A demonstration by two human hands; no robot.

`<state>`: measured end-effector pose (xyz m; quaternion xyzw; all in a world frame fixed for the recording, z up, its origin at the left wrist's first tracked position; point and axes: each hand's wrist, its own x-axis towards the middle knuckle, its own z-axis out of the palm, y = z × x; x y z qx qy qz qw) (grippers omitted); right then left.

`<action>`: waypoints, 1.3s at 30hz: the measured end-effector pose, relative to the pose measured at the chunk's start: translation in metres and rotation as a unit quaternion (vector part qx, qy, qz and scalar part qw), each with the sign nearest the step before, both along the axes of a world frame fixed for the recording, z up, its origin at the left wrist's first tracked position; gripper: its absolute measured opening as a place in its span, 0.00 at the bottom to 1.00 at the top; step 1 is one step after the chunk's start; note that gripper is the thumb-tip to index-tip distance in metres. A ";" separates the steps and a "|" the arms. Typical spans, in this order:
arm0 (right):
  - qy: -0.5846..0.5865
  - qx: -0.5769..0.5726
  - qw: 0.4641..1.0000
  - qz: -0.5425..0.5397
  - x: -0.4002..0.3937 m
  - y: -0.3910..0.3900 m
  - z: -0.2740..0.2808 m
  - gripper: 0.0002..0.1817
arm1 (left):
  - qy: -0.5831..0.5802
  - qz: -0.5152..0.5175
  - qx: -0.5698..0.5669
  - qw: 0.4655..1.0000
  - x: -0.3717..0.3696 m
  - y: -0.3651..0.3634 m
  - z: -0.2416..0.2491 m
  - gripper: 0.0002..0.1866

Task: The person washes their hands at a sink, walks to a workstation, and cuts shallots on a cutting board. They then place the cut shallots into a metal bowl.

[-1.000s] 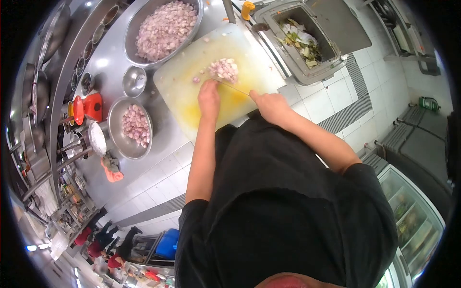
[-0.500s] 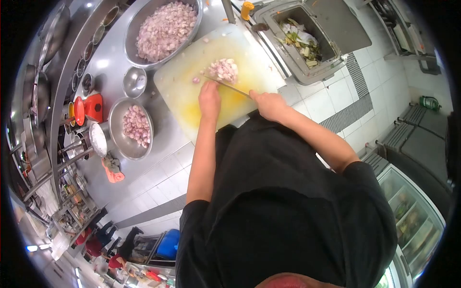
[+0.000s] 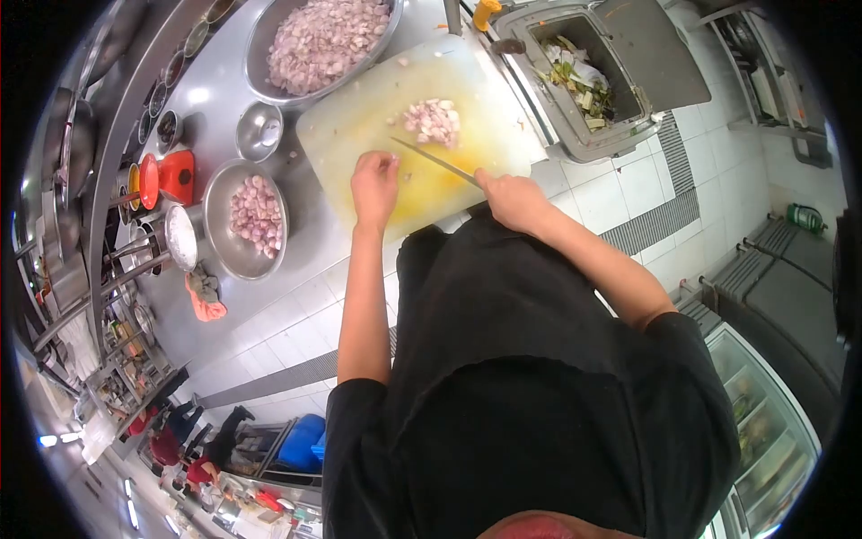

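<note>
My right hand [image 3: 514, 201] grips the handle of a kitchen knife [image 3: 435, 161], whose blade points up and left across the cutting board [image 3: 337, 135]. Just beyond the blade lies a heap of chopped shallots [image 3: 433, 122]. At the board's lower left, my left hand [image 3: 374, 184] is closed, and a small pale pink shallot piece [image 3: 393, 160] shows at its fingertips. The left hand is apart from the blade. A few loose bits lie on the yellow-stained board near the knife.
Chopped shallots [image 3: 328, 43] fill a large steel bowl [image 3: 255, 70] behind the board. To the left stand a small steel bowl [image 3: 259, 131] and a bowl [image 3: 218, 229] of whole peeled shallots [image 3: 256, 216]. A waste bin [image 3: 593, 135] with scraps stands right. Several people are far lower left.
My left hand has moved left and down, away from the blade and the chopped heap. The knife stays in my right hand. The whole view has shifted slightly.
</note>
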<state>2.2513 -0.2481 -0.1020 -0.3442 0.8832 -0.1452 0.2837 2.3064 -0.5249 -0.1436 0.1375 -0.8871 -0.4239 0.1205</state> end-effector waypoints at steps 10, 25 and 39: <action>0.072 0.008 0.996 0.054 0.007 -0.011 0.024 0.12 | 0.004 0.036 0.005 0.999 0.000 0.013 -0.002 0.03; 0.018 0.022 1.000 0.010 -0.015 -0.014 -0.010 0.18 | 0.020 0.025 -0.070 0.997 -0.011 0.018 -0.005 0.04; 0.065 0.020 0.997 0.047 0.003 -0.016 0.015 0.15 | 0.037 0.024 -0.086 0.995 -0.015 0.023 -0.003 0.03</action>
